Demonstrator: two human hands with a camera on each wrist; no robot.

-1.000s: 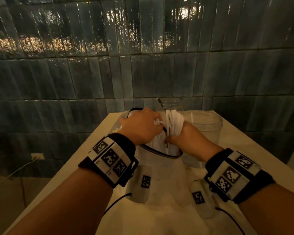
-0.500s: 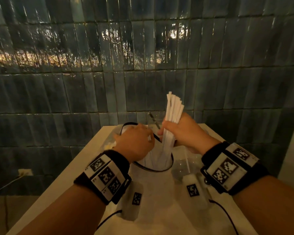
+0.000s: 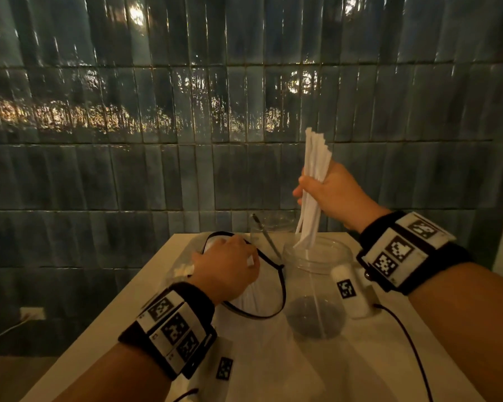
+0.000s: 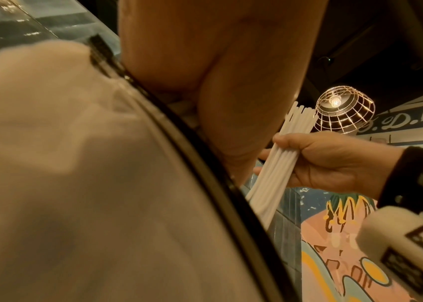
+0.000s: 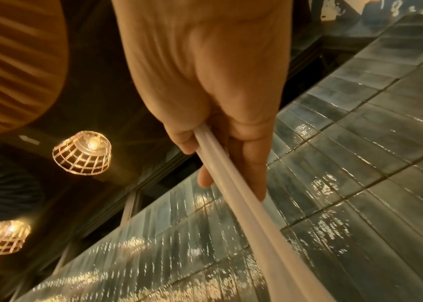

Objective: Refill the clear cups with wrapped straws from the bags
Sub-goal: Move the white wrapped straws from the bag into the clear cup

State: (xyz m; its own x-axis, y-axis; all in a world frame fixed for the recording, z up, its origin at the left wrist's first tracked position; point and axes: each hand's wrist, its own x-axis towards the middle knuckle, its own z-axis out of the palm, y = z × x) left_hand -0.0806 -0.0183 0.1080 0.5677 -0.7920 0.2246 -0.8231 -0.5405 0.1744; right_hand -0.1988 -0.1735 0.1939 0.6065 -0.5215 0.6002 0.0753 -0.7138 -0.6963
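Right hand [image 3: 328, 192] grips wrapped straws [image 3: 312, 184] right of frame centre, tips over clear cup [image 3: 317, 282] mouth. Left hand [image 3: 227, 271] clutches bag [image 3: 262, 311] rim on worktop [image 3: 389, 358]. Filling step; next: lower bundle, release.

Right hand [image 3: 336, 192] raised above table height, forearm angled up and inward from lower right, fingers and thumb curled in a fist-type grip around a bundle of white paper-wrapped straws [image 3: 312, 181], bundle near upright. Left hand [image 3: 225, 268] low, forearm coming in from lower left, knuckles up, fingers curled down over the black-trimmed rim of a clear plastic bag [image 3: 273, 285], gripping it. Both wrists carry black bands with marker tags.
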